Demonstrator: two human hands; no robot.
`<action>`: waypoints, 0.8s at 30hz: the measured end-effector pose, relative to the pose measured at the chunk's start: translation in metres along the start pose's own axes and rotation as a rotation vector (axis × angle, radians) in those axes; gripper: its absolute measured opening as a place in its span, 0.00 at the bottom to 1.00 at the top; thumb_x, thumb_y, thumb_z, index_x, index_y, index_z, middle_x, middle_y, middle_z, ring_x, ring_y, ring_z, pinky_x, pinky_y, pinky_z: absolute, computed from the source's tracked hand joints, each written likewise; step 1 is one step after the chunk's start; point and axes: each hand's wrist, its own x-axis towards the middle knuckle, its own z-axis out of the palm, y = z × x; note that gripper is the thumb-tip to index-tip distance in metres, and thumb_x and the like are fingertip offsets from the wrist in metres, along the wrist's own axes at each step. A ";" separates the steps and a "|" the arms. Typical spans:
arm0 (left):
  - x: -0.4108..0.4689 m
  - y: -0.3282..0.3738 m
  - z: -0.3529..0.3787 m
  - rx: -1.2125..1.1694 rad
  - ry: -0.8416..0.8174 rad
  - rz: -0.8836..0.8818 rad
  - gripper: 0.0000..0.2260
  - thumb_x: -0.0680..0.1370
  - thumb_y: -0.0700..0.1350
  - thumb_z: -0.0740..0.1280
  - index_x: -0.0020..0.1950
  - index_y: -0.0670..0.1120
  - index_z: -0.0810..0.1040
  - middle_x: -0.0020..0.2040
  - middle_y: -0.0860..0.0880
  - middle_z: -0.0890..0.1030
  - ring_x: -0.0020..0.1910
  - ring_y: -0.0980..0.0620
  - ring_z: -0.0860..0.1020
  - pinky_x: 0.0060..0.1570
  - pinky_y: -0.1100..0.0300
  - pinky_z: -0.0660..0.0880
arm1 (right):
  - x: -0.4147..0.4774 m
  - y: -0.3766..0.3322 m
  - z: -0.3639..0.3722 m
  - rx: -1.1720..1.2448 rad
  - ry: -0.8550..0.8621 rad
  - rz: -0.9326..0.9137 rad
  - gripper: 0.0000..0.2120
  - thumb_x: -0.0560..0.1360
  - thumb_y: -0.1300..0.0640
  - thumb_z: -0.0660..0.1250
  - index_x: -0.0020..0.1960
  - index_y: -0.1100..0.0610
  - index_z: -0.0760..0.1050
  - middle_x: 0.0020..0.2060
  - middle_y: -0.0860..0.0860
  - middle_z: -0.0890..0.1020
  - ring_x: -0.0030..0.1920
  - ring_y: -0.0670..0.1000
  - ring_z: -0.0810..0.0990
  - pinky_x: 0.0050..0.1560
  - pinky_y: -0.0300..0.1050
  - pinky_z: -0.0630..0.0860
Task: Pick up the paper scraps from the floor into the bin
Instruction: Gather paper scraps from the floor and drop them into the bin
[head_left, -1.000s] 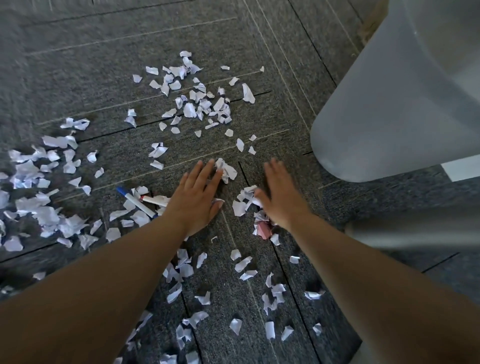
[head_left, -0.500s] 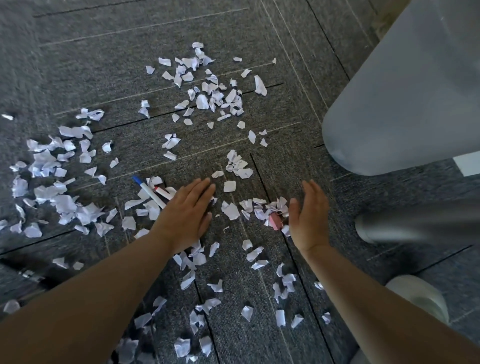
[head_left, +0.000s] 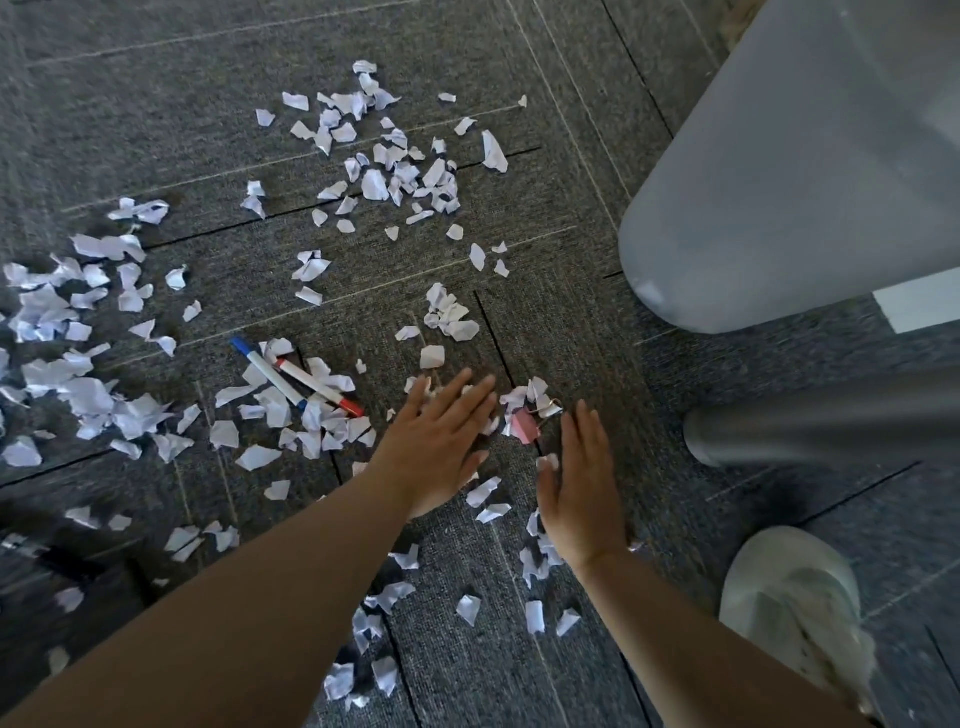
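Torn white paper scraps (head_left: 395, 171) lie scattered over the grey carpet, with a dense patch at the left (head_left: 67, 358) and more near my arms (head_left: 384, 597). My left hand (head_left: 441, 441) lies flat, palm down, fingers spread, on the carpet over a few scraps. My right hand (head_left: 579, 483) stands on its edge, fingers straight, just right of a small heap of scraps (head_left: 524, 395). The heap sits between both hands. The translucent grey bin (head_left: 779, 171) stands at the upper right, about a hand's length beyond my right hand.
Two markers, one blue-capped (head_left: 267, 371) and one red-capped (head_left: 322, 387), lie among the scraps left of my left hand. A pink binder clip (head_left: 524, 426) sits in the heap. A dark chair leg (head_left: 810, 421) and my white shoe (head_left: 795, 603) are at the right.
Both hands have slid toward me across the carpet and come closer together, dragging scraps and the pink clip into a heap between them. The right hand turned onto its edge.
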 end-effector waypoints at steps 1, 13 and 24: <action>-0.009 -0.002 0.003 -0.024 -0.002 -0.002 0.25 0.79 0.56 0.44 0.73 0.46 0.50 0.75 0.47 0.55 0.74 0.46 0.51 0.69 0.44 0.50 | -0.007 -0.002 0.002 0.018 -0.006 -0.022 0.28 0.77 0.47 0.47 0.71 0.61 0.60 0.73 0.56 0.58 0.74 0.52 0.50 0.70 0.49 0.54; -0.038 -0.021 0.016 -0.104 0.213 -0.087 0.21 0.74 0.56 0.54 0.62 0.47 0.71 0.62 0.44 0.76 0.64 0.45 0.64 0.61 0.42 0.68 | 0.046 -0.018 -0.027 0.052 0.154 -0.272 0.10 0.69 0.60 0.68 0.50 0.60 0.78 0.43 0.57 0.77 0.45 0.55 0.74 0.45 0.45 0.74; -0.009 -0.019 0.007 -0.105 0.123 -0.110 0.32 0.74 0.61 0.46 0.74 0.46 0.57 0.75 0.43 0.58 0.74 0.45 0.48 0.67 0.43 0.46 | 0.045 -0.009 -0.032 -0.035 0.035 -0.473 0.17 0.66 0.48 0.69 0.47 0.59 0.78 0.42 0.55 0.79 0.42 0.53 0.76 0.45 0.45 0.73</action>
